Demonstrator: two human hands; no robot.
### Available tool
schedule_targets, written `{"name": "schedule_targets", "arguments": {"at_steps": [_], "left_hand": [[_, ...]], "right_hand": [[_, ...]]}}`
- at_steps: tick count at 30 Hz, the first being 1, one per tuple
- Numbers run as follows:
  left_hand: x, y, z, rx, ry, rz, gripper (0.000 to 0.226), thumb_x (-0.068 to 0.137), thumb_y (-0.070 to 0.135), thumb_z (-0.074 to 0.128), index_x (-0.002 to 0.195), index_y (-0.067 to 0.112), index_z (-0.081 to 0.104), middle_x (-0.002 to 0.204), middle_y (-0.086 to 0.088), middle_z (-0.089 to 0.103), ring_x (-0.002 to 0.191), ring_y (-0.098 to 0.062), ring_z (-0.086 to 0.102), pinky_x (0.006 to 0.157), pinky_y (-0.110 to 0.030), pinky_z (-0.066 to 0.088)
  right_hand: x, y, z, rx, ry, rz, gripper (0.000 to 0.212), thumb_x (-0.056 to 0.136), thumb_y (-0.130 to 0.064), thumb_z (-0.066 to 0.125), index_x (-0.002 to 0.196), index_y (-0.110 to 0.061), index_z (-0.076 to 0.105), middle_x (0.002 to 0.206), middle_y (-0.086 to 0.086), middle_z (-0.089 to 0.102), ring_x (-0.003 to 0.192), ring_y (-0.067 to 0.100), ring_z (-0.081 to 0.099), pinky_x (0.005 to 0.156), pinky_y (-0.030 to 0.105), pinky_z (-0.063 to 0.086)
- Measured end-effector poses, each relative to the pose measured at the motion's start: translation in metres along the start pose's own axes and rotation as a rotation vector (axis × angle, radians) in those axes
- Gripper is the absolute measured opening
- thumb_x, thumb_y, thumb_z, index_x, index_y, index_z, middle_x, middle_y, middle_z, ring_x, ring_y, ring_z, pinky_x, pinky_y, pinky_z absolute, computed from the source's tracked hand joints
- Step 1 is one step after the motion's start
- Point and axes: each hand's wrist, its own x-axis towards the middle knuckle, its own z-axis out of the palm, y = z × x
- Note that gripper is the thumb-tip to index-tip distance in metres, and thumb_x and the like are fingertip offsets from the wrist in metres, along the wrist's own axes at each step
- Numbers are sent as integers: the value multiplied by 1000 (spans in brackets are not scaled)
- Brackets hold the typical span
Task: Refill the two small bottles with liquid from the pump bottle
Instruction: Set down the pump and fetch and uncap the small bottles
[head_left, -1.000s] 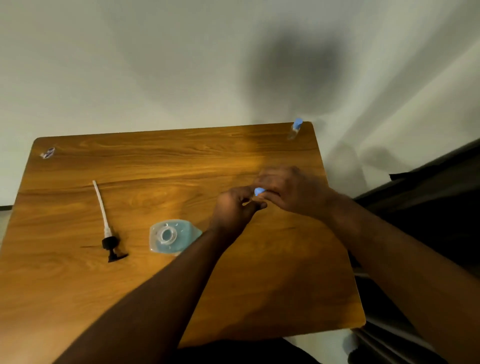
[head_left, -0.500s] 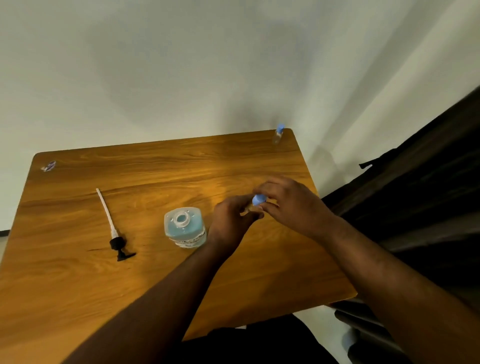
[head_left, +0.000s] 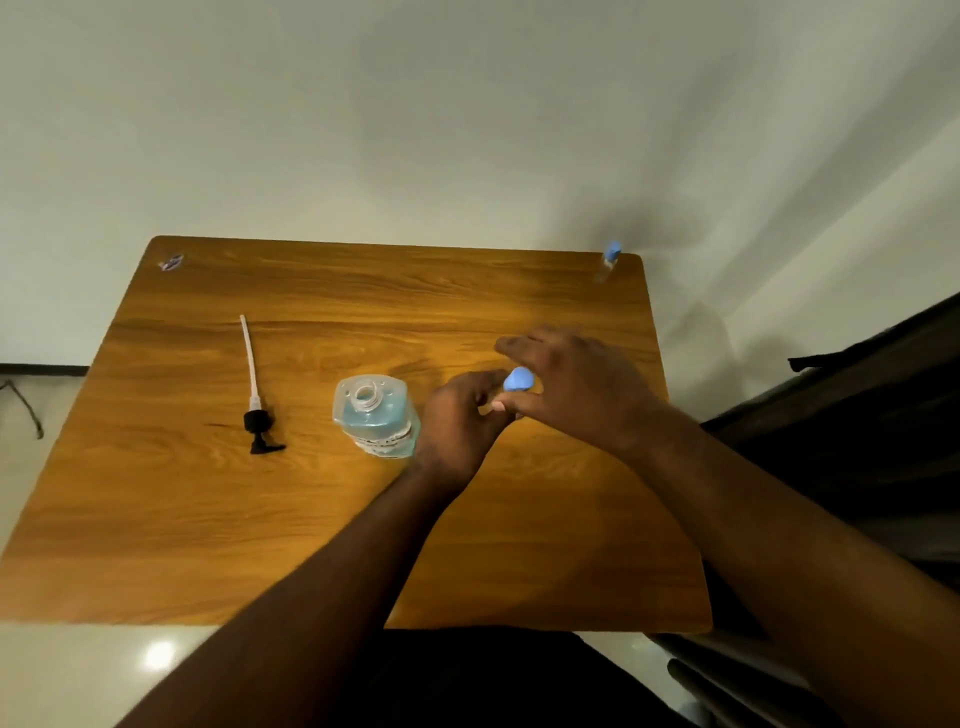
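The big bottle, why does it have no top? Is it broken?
Not broken. The big bottle stands open because its pump was taken out and lies flat on the table, to its left. No spill shows.

I see a table (head_left: 208, 493) in warm orange-brown wood with darker grain streaks running across it. The pump bottle (head_left: 376, 418) is clear plastic, holding pale blue liquid, with a whitish label near its base. Lying to its side, the pump (head_left: 258, 415) has a black head and a white, translucent tube. Between my hands I see a bright blue cap (head_left: 518, 379). The small bottle (head_left: 609, 260) at the far corner is clear with a blue cap too. The wall (head_left: 467, 114) is plain off-white.
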Motion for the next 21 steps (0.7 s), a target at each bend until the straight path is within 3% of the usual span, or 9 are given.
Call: {"name": "schedule_targets", "arguments": {"at_steps": [3,6,10,14,16,19,21], "left_hand": [[0,-4,6,-1,18,-64,23,80,22,76,103,24,72,88,4,73,84,-17,67,76,-47,55],[4,-16,5,22,28,-105,28,76,17,79,103,21,72,91,2,73,85,-20,66,77,-47,55],[8,-41,6,49,26,-199,29,76,10,77,103,15,70,94,0,72,87,-20,67,79,-43,57],[13,-65,14,67,-25,-263,32,77,1,76,107,7,67,95,1,67,88,-18,65,79,-33,56],[16,-76,20,52,-37,-312,35,77,0,76,109,7,65,98,1,65,93,-18,63,79,-26,53],[20,-93,30,86,-42,-373,38,77,10,78,111,16,63,106,0,67,101,-18,63,85,-32,53],[22,-98,34,113,-60,-382,37,79,13,76,112,18,61,108,-1,67,100,-16,61,84,-32,52]], "right_hand": [[5,7,5,75,-1,-67,18,86,-22,63,102,-15,69,98,4,67,90,19,61,74,34,52],[4,22,11,274,135,-77,24,79,-5,70,102,-13,69,102,4,67,89,15,61,76,31,54],[3,41,38,522,199,149,43,81,0,69,120,-16,62,114,2,58,100,10,56,84,17,50],[11,53,107,619,127,350,35,79,2,69,111,-13,68,106,1,58,100,16,58,82,13,43],[13,55,139,644,85,388,35,76,1,72,109,-13,69,107,3,64,102,18,61,83,17,44],[18,54,173,597,53,390,36,77,3,69,111,-11,68,112,7,67,105,21,61,89,29,49],[22,55,188,555,12,397,36,80,3,65,114,-10,65,116,7,65,109,20,58,93,29,48]]}}
